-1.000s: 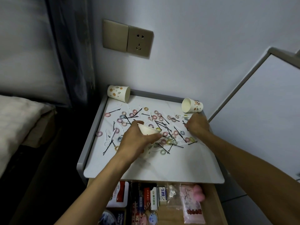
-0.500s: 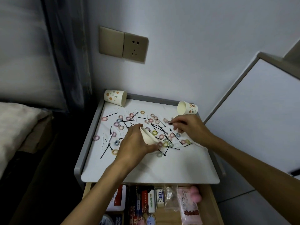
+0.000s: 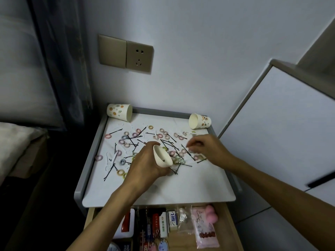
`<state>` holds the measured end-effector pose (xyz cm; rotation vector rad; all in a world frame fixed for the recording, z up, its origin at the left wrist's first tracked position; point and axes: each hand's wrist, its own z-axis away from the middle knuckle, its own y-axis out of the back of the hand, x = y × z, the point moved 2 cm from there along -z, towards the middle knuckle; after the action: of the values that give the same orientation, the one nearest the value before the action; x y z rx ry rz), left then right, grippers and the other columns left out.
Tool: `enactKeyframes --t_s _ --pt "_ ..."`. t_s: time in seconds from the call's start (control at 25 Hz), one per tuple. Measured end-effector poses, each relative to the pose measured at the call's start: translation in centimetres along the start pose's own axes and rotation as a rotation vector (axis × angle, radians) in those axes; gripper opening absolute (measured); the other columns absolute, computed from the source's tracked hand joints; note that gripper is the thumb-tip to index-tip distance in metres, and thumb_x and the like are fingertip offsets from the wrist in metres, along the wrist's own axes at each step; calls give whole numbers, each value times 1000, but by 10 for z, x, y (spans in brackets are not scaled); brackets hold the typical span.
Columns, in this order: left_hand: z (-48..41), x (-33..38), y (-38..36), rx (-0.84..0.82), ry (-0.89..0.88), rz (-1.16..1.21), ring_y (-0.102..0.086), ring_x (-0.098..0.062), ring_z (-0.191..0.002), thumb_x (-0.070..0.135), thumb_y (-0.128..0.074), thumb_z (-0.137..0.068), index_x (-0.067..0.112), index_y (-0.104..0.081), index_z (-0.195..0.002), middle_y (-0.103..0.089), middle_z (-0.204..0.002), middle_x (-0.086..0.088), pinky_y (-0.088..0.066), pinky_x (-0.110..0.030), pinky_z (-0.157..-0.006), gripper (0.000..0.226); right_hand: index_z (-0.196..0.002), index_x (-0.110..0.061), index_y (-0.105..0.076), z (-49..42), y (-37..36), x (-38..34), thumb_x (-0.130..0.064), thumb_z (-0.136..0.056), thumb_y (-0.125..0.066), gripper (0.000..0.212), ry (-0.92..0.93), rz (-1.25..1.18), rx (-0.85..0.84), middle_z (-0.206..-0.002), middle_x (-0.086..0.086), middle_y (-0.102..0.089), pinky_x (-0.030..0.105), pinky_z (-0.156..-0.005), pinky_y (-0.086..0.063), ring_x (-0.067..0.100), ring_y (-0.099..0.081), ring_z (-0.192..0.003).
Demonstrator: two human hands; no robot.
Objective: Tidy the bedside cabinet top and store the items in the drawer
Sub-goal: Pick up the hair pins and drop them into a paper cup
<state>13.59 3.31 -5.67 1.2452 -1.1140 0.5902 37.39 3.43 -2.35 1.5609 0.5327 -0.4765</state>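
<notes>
A tilted paper cup, its mouth turned up and toward the far side of the bedside cabinet top, sits in the person's left hand, whose fingers wrap its lower body from below. The cup hangs just above the middle of a scatter of small pastel hair ties and thin black hairpins spread across the white surface. The cup looks light and thin-walled, easily crushed, so a loose hold around its body seems wiser than a squeeze at the rim. The ties appear soft and springy and should pinch up readily. The pins look stiff, slim and flat against the top, likely best taken by one end or slid to the edge. The right hand hovers low over the right part of the pile, just beyond the cup's mouth, its fingers curled downward. Blur hides whether they pinch anything. Most of the litter lies between and behind the two hands, some of it well off to the left near the raised grey rim. Two more cups lie on their sides, one in the back left corner and one in the back right corner. The drawer stands open below the front edge, already crowded with small packets, and a wall socket is mounted above.
</notes>
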Motion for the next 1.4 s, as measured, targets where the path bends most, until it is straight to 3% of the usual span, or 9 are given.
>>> enactKeyframes --t_s 0.12,0.28,0.44,0.64,0.84,0.96,1.04,1.16,1.4 --pt "0 1 2 3 7 19 -54 -4 -90 25 -89 -60 30 -50 -109 -57 -97 17 -47 -26 -70 64 -87 -14 -73 9 4 49 -10 -81 -76 8 -117 252 -70 -84 -2 -68 23 -71 -46 10 -61 -77" --pt "-1 2 3 -1 19 46 -54 2 -89 26 -89 -61 33 -49 -107 -58 -95 17 -46 -24 -67 62 -90 -14 -71 12 -7 74 -10 -81 -76 11 -144 262 -74 -90 0 -66 33 -77 -49 17 -59 -81" --pt "-2 0 4 -5 31 64 -54 4 -88 29 -89 -61 36 -48 -105 -59 -94 18 -45 -22 -65 61 -82 -20 -70 9 -11 80 -12 -83 -73 9 -100 242 -73 -86 -3 -65 29 -75 -48 11 -57 -79" --pt "-2 2 4 -6 26 72 -54 3 -88 31 -90 -61 36 -48 -107 -58 -93 19 -51 -29 -67 63 -89 -22 -60 15 -21 91 -19 -94 -58 6 -35 461 -97 -91 -8 -55 22 -77 -39 8 -46 -85" --pt "-2 4 5 -12 32 82 -58 -5 -90 30 -89 -62 34 -48 -107 -59 -94 17 -56 -40 -72 61 -79 -40 -37 23 -18 92 -14 -97 -44 33 9 569 -105 -84 -15 -47 22 -65 -36 10 -44 -77" --pt "-2 4 5 -15 33 78 -59 -10 -93 31 -89 -62 34 -48 -109 -58 -95 19 -55 -41 -75 63 -93 -37 -52 26 -13 86 -12 -97 -49 26 99 568 -122 -97 -5 -60 24 -75 -40 11 -50 -86" --pt "-2 4 5 -12 33 73 -59 -12 -94 34 -89 -61 34 -48 -110 -58 -95 19 -54 -40 -77 64 -109 -20 -66 24 -11 84 -12 -97 -53 19 174 583 -169 -111 2 -65 23 -86 -40 15 -56 -100" --pt "-3 2 5 -10 38 74 -59 -13 -94 35 -89 -61 36 -48 -109 -58 -95 19 -54 -41 -77 64 -118 -15 -67 19 -7 80 -18 -98 -56 24 174 608 -230 -118 4 -65 17 -90 -35 17 -56 -110" --pt "-5 2 6 16 50 79 -60 -9 -91 34 -89 -61 34 -48 -114 -57 -96 19 -55 -40 -76 67 -101 -11 -76 4 -1 58 -13 -89 -67 15 -1 271 83 -98 1 -73 18 -77 -43 12 -64 -88"
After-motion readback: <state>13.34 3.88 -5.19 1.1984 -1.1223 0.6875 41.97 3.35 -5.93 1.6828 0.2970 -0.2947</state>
